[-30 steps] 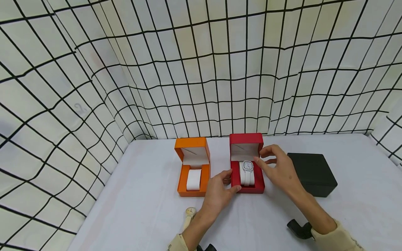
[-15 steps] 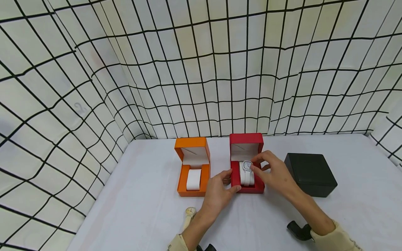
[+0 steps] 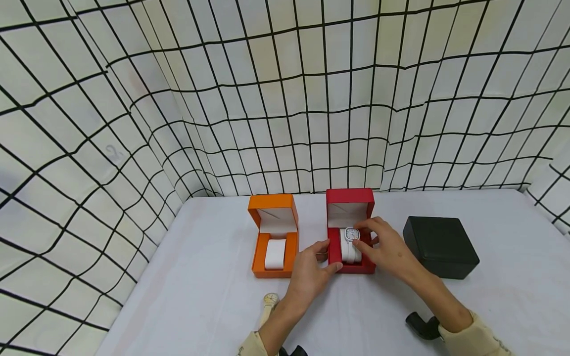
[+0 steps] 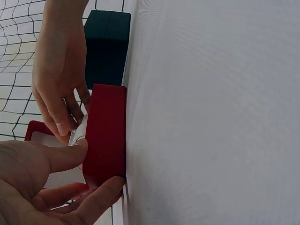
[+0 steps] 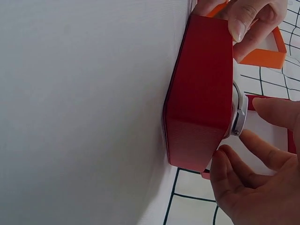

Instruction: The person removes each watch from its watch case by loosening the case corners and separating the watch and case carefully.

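Watch (image 3: 351, 234) between parted right fingers (image 5: 263, 150)

Looks like some kind of boxed-in booth, though can't tell if it's in a home or a lab: pale walls (image 3: 313, 55) at the back and both sides, black grid lines (image 3: 375, 65) all over them, white-covered desk (image 3: 200, 296) in between.

Your left sleeve (image 3: 253, 345) and right sleeve (image 3: 473, 337) were pale yellow with small dark marks; beside each sleeve, you wore a black, rounded wrist piece (image 3: 423, 326).
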Demonstrator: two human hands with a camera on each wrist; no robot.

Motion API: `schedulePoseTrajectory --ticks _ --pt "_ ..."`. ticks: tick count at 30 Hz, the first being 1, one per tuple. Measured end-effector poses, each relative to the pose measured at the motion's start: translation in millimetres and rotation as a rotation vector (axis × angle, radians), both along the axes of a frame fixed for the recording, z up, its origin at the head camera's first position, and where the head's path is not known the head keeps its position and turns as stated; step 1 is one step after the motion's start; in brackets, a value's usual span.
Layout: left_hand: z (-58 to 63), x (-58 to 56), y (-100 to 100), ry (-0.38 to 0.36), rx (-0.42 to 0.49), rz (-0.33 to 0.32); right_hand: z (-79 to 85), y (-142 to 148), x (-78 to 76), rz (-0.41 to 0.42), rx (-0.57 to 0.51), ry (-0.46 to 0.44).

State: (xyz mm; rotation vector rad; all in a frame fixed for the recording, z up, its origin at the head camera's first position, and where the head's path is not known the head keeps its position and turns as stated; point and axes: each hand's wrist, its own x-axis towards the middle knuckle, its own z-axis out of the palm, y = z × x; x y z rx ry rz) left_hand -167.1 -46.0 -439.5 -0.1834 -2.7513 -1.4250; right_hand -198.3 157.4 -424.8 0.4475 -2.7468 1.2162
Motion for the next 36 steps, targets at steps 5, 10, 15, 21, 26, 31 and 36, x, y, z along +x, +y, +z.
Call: schedulePoseTrajectory --ticks 5,10,15,21,26,31,36 --pt "0.3 0.6 0.0 -0.012 0.01 0.001 -0.6 -0.4 -1.1 0.013 0.011 -0.008" --pt "-0.2 0.7 0.3 -0.011 0.009 0.002 -2.2 0.0 -3.4 0.03 0.029 -0.015" --pt "-1.0 0.6 0.3 -0.001 0.012 0.001 -2.3 0.0 -5.5 0.039 0.04 -0.023" --pt "-1.8 0.8 0.5 0.007 0.015 0.003 -1.4 -1.0 -6.9 0.046 0.05 -0.037" --pt "-1.7 0.8 0.8 0.004 0.013 0.005 -1.5 -1.2 -6.7 0.054 0.052 -0.035" --pt "-1.9 0.5 0.9 0.003 0.007 0.005 -2.1 -0.2 -6.2 0.067 0.048 -0.026" --pt "-1.1 0.5 0.9 0.004 0.009 0.003 -1.1 -0.1 -6.2 0.096 0.058 -0.003"
